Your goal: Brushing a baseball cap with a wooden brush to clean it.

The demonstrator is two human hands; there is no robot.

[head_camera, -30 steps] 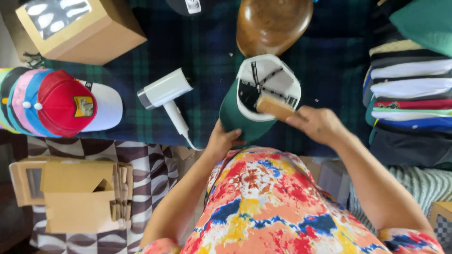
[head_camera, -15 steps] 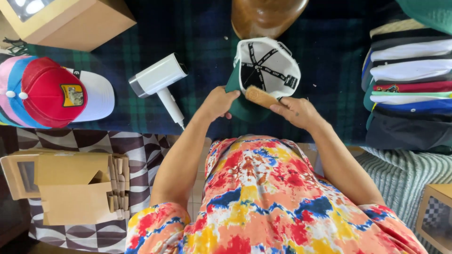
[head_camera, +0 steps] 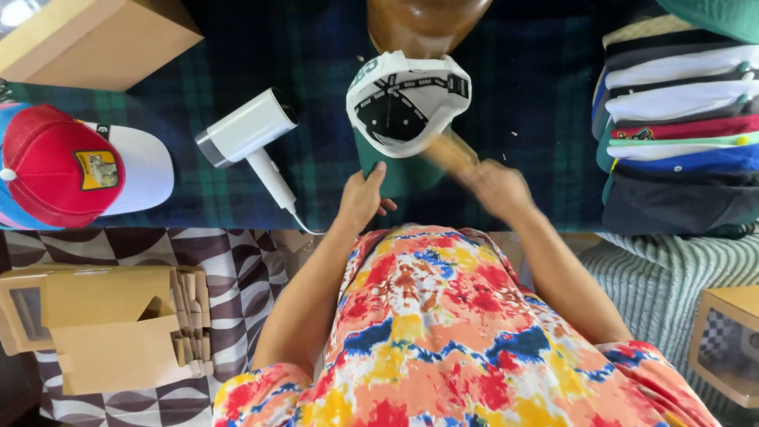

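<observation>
Here, at the middle of the plaid cloth (head_camera: 237, 119):
Cap: green-and-white cap (head_camera: 405, 111) sits upside down, inside facing up, brim toward the person, just near of a brown rounded form (head_camera: 427, 24).
Left hand: left hand (head_camera: 365, 194) closed around the green brim, thumb on top, fingers underneath.
Right hand: right hand (head_camera: 494, 188) blurred; curled on a tan brush-like object (head_camera: 451, 150) at the cap's right edge. What the object is, cannot tell.
Left of cap: white handheld steamer (head_camera: 249, 136) lies flat, cord trailing near; red-fronted cap (head_camera: 75, 166) at far left.
Right: 1 stack of folded caps (head_camera: 680, 126), well apart.
Near left: flat cardboard pieces (head_camera: 111, 324).
Risk: judged, the brim grip is the only anchor; a hard stroke could twist the cap loose or dent its crown.
Risk 2: the steamer cord lies close to the left forearm and could snag.
</observation>
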